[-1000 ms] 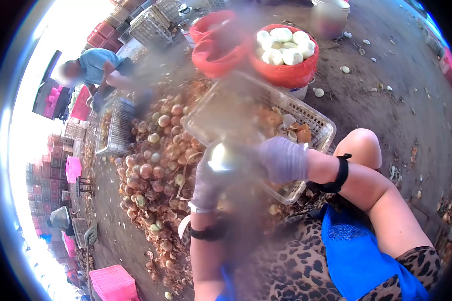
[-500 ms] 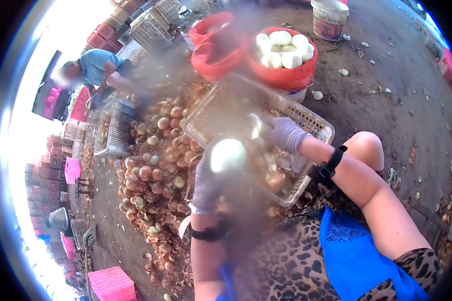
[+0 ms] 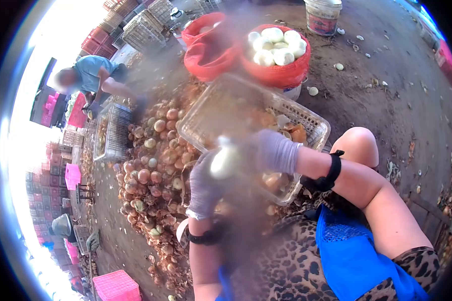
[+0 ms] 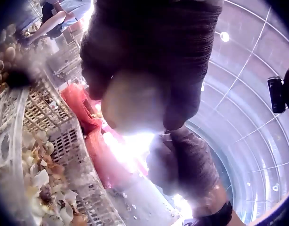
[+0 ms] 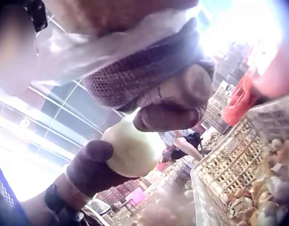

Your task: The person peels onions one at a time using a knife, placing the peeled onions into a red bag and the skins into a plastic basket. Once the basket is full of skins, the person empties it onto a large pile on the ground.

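Observation:
A pale peeled onion (image 3: 225, 164) is in my gloved left hand (image 3: 204, 184), low in front of the body in the head view. In the right wrist view the left thumb and fingers are wrapped round the onion (image 5: 134, 148). My gloved right hand (image 3: 276, 150) is close on the onion's other side. Its curled fingers (image 5: 169, 117) come right up to the onion's edge; I cannot tell what they hold. Below the hands stands a pale plastic crate (image 3: 317, 123), with onion skins (image 3: 297, 133) inside. A blur covers part of the hands in the head view.
A heap of unpeeled onions (image 3: 158, 168) spreads left of the crate. Beyond it stand a red-lined bucket (image 3: 299, 70) of peeled onions (image 3: 273, 35), another red bag (image 3: 211, 62) and a white bucket (image 3: 324, 22). A person (image 3: 93, 75) bends beside a grey crate (image 3: 116, 133) at the left.
Half a second ago the right hand was apart from the onion over the crate, with something whitish at its fingers; it has moved back left against the onion. The left hand keeps its hold.

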{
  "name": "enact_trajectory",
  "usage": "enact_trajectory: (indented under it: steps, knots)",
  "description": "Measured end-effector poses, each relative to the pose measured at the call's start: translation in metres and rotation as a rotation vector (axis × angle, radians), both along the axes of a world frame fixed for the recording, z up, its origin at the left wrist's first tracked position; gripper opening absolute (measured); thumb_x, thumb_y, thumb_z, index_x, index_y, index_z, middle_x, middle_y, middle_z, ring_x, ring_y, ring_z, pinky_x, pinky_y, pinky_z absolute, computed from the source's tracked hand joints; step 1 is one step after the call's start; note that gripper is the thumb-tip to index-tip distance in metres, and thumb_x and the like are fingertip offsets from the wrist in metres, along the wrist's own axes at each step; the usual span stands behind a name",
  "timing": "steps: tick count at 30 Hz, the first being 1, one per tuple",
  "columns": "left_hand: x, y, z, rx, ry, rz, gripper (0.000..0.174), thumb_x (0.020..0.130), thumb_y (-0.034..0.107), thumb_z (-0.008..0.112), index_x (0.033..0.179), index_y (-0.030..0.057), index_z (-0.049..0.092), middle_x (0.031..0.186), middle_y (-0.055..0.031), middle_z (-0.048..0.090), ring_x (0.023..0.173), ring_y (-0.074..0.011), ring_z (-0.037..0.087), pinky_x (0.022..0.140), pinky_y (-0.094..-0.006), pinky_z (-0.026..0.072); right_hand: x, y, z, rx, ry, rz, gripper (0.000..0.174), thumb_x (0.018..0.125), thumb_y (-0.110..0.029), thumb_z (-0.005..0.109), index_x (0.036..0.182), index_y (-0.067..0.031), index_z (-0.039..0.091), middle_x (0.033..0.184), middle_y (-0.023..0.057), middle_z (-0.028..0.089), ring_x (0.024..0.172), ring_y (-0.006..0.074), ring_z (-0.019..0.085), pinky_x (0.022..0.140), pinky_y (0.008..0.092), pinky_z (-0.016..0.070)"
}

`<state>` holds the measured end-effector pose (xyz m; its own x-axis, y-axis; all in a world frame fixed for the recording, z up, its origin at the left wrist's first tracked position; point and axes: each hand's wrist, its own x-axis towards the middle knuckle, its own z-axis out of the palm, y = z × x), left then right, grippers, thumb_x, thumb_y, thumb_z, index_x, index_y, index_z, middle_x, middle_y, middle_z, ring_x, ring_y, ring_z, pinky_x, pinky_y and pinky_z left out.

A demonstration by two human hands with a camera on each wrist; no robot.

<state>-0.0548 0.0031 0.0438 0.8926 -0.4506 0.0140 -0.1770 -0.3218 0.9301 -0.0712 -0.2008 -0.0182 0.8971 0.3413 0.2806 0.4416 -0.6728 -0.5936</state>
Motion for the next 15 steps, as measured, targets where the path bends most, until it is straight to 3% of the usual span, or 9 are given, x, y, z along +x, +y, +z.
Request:
enact_trajectory:
  steps: [3, 7, 9, 11, 12, 13, 15]
  knots:
    - [0.002, 0.004, -0.007, -0.081, -0.035, -0.02, 0.072, 0.059, 0.017, 0.082, 0.123, -0.0018, 0.055, 0.111, -0.0092, 0.063, 0.095, -0.0175, 0.061, 0.084, -0.0296, 0.051, 0.016, -0.023, 0.008, -0.054, 0.149, 0.001, 0.04, 0.082, -0.018, 0.062, 0.121, -0.0084, 0.058, 0.079, 0.0159, 0.063, 0.072, 0.0283, 0.064, 0.07, 0.0404, 0.0508]
    - [-0.002, -0.004, 0.007, -0.341, 0.265, 0.067, 0.069, 0.062, 0.014, 0.08, 0.123, -0.0015, 0.054, 0.112, -0.0109, 0.062, 0.097, -0.0203, 0.061, 0.084, -0.0308, 0.0522, 0.011, -0.023, 0.011, -0.142, 0.212, -0.289, 0.024, 0.088, -0.024, 0.057, 0.109, -0.0147, 0.064, 0.078, 0.0042, 0.068, 0.071, 0.015, 0.064, 0.063, 0.0311, 0.053]
    - [0.001, -0.001, 0.008, -0.501, 0.42, 0.01, 0.058, 0.066, 0.013, 0.078, 0.118, -0.0005, 0.057, 0.107, -0.0104, 0.063, 0.097, -0.023, 0.061, 0.082, -0.0336, 0.0537, 0.005, -0.021, 0.036, 0.047, 0.599, -0.271, 0.025, 0.084, -0.021, 0.058, 0.104, -0.0087, 0.064, 0.081, 0.0105, 0.068, 0.075, 0.0217, 0.065, 0.068, 0.0378, 0.0521]
    - [-0.012, -0.022, 0.024, -0.738, 0.628, -0.018, 0.042, 0.071, 0.015, 0.075, 0.109, 0.0029, 0.062, 0.096, -0.0088, 0.065, 0.088, -0.0217, 0.063, 0.075, -0.034, 0.0546, 0.004, -0.006, 0.005, 0.162, 0.553, -0.254, 0.024, 0.081, -0.016, 0.057, 0.102, -0.0075, 0.065, 0.075, 0.0102, 0.067, 0.075, 0.0227, 0.065, 0.071, 0.0412, 0.0517]
    - [-0.016, -0.028, 0.016, -0.471, 0.32, -0.025, 0.04, 0.072, 0.016, 0.075, 0.107, 0.003, 0.062, 0.095, -0.0087, 0.065, 0.087, -0.0204, 0.063, 0.075, -0.0333, 0.0543, 0.004, 0.001, -0.011, 0.218, 0.53, -0.242, 0.024, 0.079, -0.013, 0.057, 0.101, -0.0068, 0.065, 0.072, 0.01, 0.066, 0.075, 0.0232, 0.065, 0.072, 0.0428, 0.0515]
    - [-0.017, -0.032, 0.003, -0.202, 0.013, -0.028, 0.037, 0.072, 0.017, 0.075, 0.105, 0.003, 0.063, 0.095, -0.0087, 0.065, 0.086, -0.0192, 0.063, 0.074, -0.0325, 0.054, 0.005, 0.018, -0.051, 0.072, 0.145, -0.194, 0.026, 0.078, -0.011, 0.057, 0.102, -0.0072, 0.065, 0.071, 0.0095, 0.066, 0.075, 0.0228, 0.064, 0.073, 0.0427, 0.0514]
    - [-0.013, -0.04, -0.006, -0.217, -0.126, 0.01, 0.03, 0.076, 0.013, 0.073, 0.102, 0.0017, 0.064, 0.096, -0.0088, 0.066, 0.084, -0.0168, 0.064, 0.072, -0.0307, 0.0532, 0.003, 0.025, -0.055, 0.102, -0.06, -0.162, 0.028, 0.077, -0.009, 0.057, 0.104, -0.0075, 0.065, 0.078, 0.0094, 0.066, 0.075, 0.0227, 0.063, 0.072, 0.0385, 0.0504]
